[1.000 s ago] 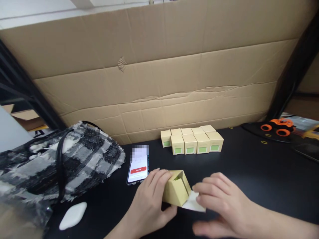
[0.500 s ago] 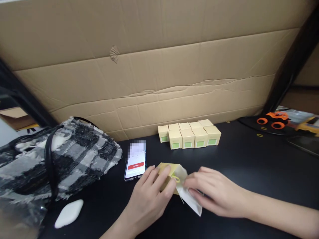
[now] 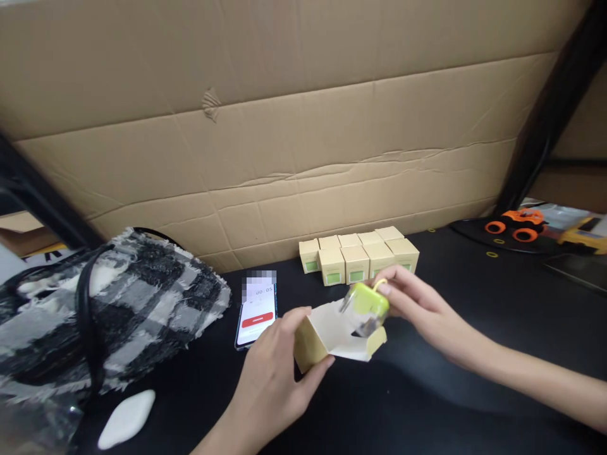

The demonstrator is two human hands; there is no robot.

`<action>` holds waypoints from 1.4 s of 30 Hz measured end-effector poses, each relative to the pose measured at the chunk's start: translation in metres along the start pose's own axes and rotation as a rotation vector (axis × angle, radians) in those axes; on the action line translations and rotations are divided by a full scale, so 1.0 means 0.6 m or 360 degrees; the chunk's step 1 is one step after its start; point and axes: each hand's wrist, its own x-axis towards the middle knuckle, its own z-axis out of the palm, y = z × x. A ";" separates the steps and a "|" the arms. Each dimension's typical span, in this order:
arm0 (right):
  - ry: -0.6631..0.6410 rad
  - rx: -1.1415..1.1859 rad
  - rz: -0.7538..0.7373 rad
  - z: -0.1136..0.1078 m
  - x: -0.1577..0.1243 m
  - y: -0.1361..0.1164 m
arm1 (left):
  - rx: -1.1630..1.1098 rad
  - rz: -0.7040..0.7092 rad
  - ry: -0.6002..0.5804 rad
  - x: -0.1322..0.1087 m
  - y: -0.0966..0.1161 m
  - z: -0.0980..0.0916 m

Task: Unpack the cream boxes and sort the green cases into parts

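My left hand [image 3: 275, 373] grips a small tan carton [image 3: 317, 338] with its end flaps open and its white inside showing, held just above the black table [image 3: 474, 379]. My right hand [image 3: 417, 300] pinches a small lime-green item [image 3: 367, 303] with a clear part and a thin loop, right at the carton's open mouth. Behind the hands, several matching tan cartons with green labels [image 3: 360, 256] stand in two close rows against the cardboard wall.
A phone [image 3: 256, 306] with a lit screen and a red button lies left of the carton. A black-and-white woven bag [image 3: 104, 316] fills the left side, with a white oval object [image 3: 127, 418] in front. An orange toy truck [image 3: 515, 224] sits far right. A cardboard sheet [image 3: 303, 139] walls off the back.
The carton was lying on the table under both hands. Now its flaps are open, it is lifted, and my right hand has drawn the lime-green item out at its mouth.
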 end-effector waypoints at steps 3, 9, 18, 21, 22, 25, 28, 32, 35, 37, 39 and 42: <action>0.0025 -0.0144 0.0004 -0.025 0.012 0.016 | -0.0409 -0.0519 0.0020 0.006 -0.010 0.003; -0.0465 -0.0439 -0.0019 -0.046 0.009 0.035 | -0.1694 -0.1424 0.0064 0.033 0.017 -0.001; -0.0127 -0.1259 -0.1456 0.012 -0.030 -0.018 | -0.2161 -0.1631 -0.0060 0.023 0.051 0.003; -0.0055 -0.1251 -0.1590 0.034 -0.040 -0.031 | -0.2242 -0.1669 -0.0110 0.019 0.063 0.004; -0.0009 -0.1236 -0.1561 0.037 -0.041 -0.031 | -0.2246 -0.1675 -0.0109 0.019 0.067 0.003; 0.0049 -0.1229 -0.1530 0.036 -0.041 -0.024 | -0.2283 -0.1707 -0.0063 0.023 0.074 -0.004; 0.0152 -0.1181 -0.1598 0.030 -0.040 -0.012 | -0.2405 -0.1742 -0.0019 0.028 0.072 -0.009; 0.0092 -0.1166 -0.1669 0.031 -0.036 -0.022 | -0.2196 -0.1767 0.0177 0.028 0.062 -0.004; 0.0028 -0.1184 -0.1701 0.042 -0.038 -0.042 | -0.1982 -0.1758 0.0291 0.024 0.062 0.007; 0.0016 -0.1271 -0.1686 0.051 -0.044 -0.050 | -0.1922 -0.1746 0.0333 0.021 0.065 0.013; -0.0039 -0.1320 -0.1646 0.054 -0.051 -0.049 | -0.1933 -0.1767 0.0347 0.019 0.069 0.017; -0.0090 -0.1231 -0.1614 0.029 -0.047 -0.035 | -0.2061 -0.1748 0.0335 0.017 0.067 0.020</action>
